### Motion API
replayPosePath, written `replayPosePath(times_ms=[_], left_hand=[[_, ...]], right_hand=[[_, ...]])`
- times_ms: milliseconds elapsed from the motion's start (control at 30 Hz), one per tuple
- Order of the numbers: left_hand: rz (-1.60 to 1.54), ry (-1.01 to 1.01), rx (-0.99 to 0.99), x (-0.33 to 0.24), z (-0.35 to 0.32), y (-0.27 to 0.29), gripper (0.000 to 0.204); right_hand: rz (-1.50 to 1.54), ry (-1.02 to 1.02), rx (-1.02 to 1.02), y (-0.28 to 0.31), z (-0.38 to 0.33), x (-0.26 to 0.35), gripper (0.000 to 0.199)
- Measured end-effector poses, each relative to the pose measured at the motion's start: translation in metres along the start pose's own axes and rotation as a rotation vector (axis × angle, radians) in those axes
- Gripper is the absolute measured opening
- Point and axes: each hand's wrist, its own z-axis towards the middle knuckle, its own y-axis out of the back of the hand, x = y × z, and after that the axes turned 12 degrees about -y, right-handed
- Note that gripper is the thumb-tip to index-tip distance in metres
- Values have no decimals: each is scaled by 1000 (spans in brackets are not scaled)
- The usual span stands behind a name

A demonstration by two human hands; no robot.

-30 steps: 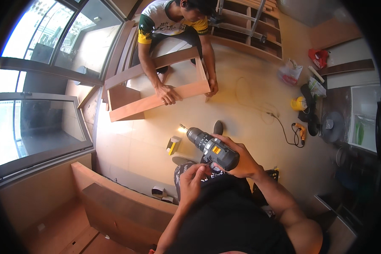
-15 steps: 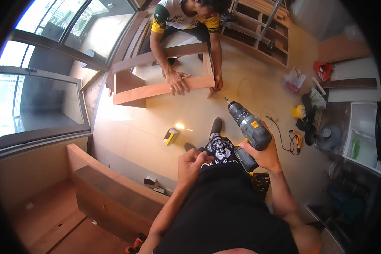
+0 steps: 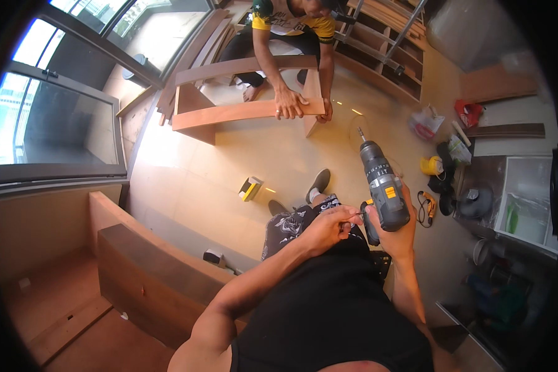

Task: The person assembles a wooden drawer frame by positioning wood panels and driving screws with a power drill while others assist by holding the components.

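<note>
My right hand (image 3: 398,237) grips the handle of a grey and black cordless drill (image 3: 381,183) with a yellow label, held in front of my waist with its bit pointing up and away. My left hand (image 3: 324,230) is just left of the drill's handle, fingers pinched on a small thin screw (image 3: 354,215). My feet in dark shoes (image 3: 319,184) stand on the pale floor below. At the top, another person crouches with a hand (image 3: 289,102) pressed on a wooden panel (image 3: 229,114) of a half-built frame.
A long wooden cabinet piece (image 3: 149,266) lies at the lower left beside glass doors (image 3: 49,124). A yellow box (image 3: 250,188) sits on the floor. Bags (image 3: 425,123), a yellow tape roll (image 3: 429,165) and tools (image 3: 425,208) lie at the right, near a white bin (image 3: 527,198). Wooden shelving (image 3: 384,43) stands at the back.
The drill has swung from lying across my front to pointing up on my right side. My left hand has come up next to its handle. The other person still holds the panel.
</note>
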Motion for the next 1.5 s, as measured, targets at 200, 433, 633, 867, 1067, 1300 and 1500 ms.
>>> replayPosePath(times_ms=[200, 433, 633, 867, 1067, 1300, 1500], left_hand=[[-117, -75, -2, 7, 11, -18, 13], [-238, -227, -172, 25, 68, -38, 16], [-68, -527, -568, -8, 108, -35, 15], [-316, -685, -476, -20, 154, -33, 23], [-202, -633, -441, -32, 185, -57, 48], [-181, -543, -491, -61, 196, -39, 40], [-355, -465, -499, -84, 209, -34, 27]], right_hand=[[-18, 116, -55, -6, 6, -11, 76], [75, 135, 29, 34, 64, -41, 76], [139, 194, 255, 125, 120, -78, 73], [90, 185, 413, 166, 166, -88, 74], [49, 313, 456, 156, 186, -81, 75], [0, 209, 465, 146, 199, -66, 76], [-94, 108, 494, 118, 216, -29, 78]])
